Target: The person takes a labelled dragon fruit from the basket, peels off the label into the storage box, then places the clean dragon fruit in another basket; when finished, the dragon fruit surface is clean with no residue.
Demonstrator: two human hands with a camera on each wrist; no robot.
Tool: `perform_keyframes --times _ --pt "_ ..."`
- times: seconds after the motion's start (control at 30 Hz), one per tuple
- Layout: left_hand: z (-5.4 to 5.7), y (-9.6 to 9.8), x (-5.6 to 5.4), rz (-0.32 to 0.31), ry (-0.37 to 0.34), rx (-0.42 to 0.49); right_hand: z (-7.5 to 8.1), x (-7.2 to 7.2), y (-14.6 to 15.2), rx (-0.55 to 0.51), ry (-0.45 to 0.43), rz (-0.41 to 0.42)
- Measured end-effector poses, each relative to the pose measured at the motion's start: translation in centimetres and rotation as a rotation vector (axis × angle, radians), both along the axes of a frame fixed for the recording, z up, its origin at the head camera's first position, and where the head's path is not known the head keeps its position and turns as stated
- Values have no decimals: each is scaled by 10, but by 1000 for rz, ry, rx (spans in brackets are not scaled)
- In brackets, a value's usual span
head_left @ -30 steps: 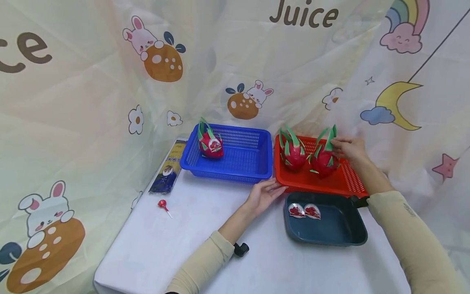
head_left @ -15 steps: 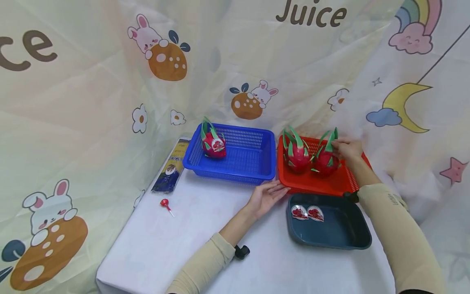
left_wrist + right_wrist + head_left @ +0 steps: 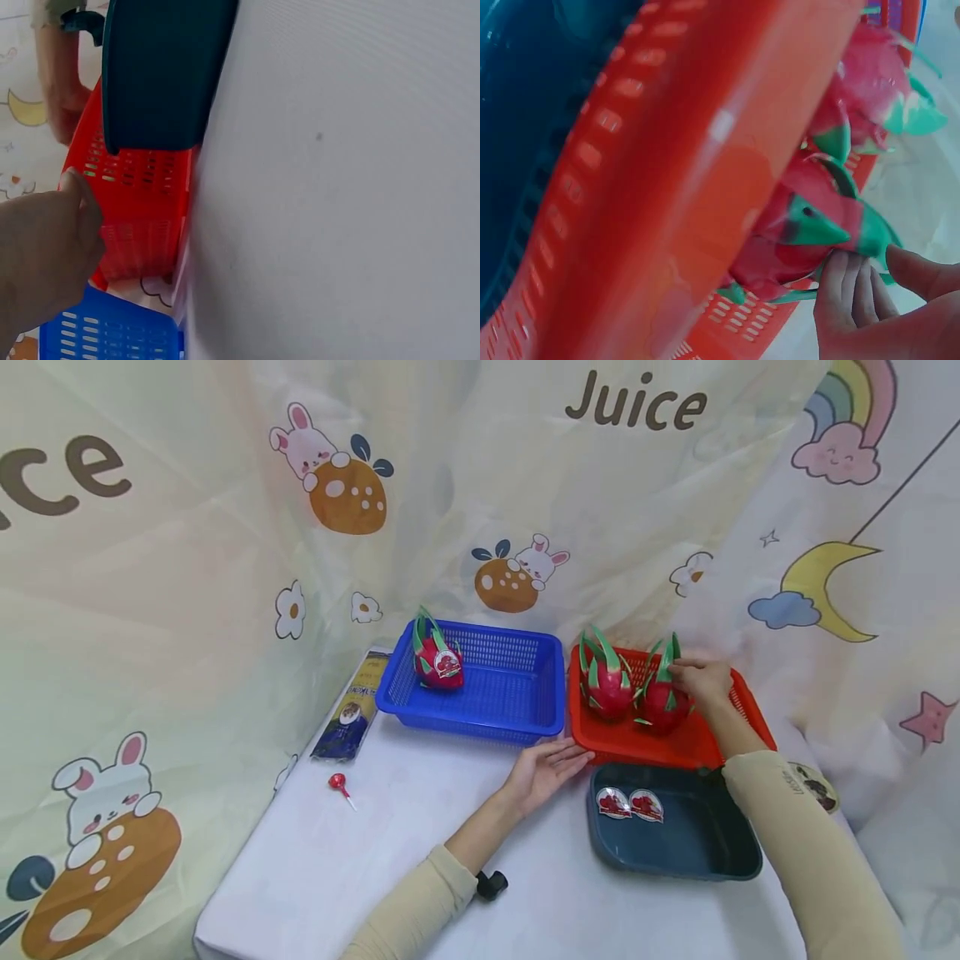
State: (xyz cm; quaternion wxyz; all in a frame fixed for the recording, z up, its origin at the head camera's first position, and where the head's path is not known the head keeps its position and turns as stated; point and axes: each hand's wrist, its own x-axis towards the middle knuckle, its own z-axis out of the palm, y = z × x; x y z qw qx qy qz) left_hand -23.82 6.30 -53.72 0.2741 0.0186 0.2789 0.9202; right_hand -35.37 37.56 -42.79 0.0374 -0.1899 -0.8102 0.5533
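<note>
In the head view, my right hand [image 3: 703, 683] pinches a green leaf of a dragon fruit [image 3: 664, 706] in the red basket [image 3: 675, 750]. The right wrist view shows my thumb and fingertips on that leaf, beside the fruit's pink body [image 3: 780, 259]. A second dragon fruit [image 3: 607, 692] sits left of it in the same basket. My left hand [image 3: 542, 777] lies palm up with fingers stretched out, its fingertips at the basket's front left corner. Seen from the left wrist, the thumb [image 3: 81, 191] is right by the red rim.
A blue basket [image 3: 480, 720] holds another dragon fruit [image 3: 438, 665]. In front of the red basket stands a dark pan [image 3: 675, 847] with two round stickers [image 3: 630, 805]. A printed packet [image 3: 351, 714] and a red lollipop [image 3: 339, 782] lie left. A round printed item [image 3: 817, 787] shows behind the right sleeve.
My right hand and forearm have shifted a little left, and the sleeve now covers the pan's handle. The round printed item has come into sight. My left hand stays at the basket corner.
</note>
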Motion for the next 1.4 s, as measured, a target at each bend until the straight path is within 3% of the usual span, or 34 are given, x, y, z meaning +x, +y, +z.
perform_keyframes --times 0.17,0.37,0.5,0.7,0.9,1.23,1.4 --pt "-4 -5 6 26 45 -70 -2 12 -7 116 36 -59" --pt "0 -23 9 11 103 -187 9 16 -27 126 157 -173" --pt "4 -41 11 2 145 -233 16 13 -48 117 250 -178" --pt "2 -78 13 68 179 -235 19 7 -95 11 343 -58" --pt "-3 -114 11 132 149 -193 16 -3 -140 -157 368 94" --pt "-5 -159 2 272 104 -65 10 -22 -198 -202 318 245" --pt "-6 -171 -1 305 73 -7 10 -30 -225 -219 275 332"
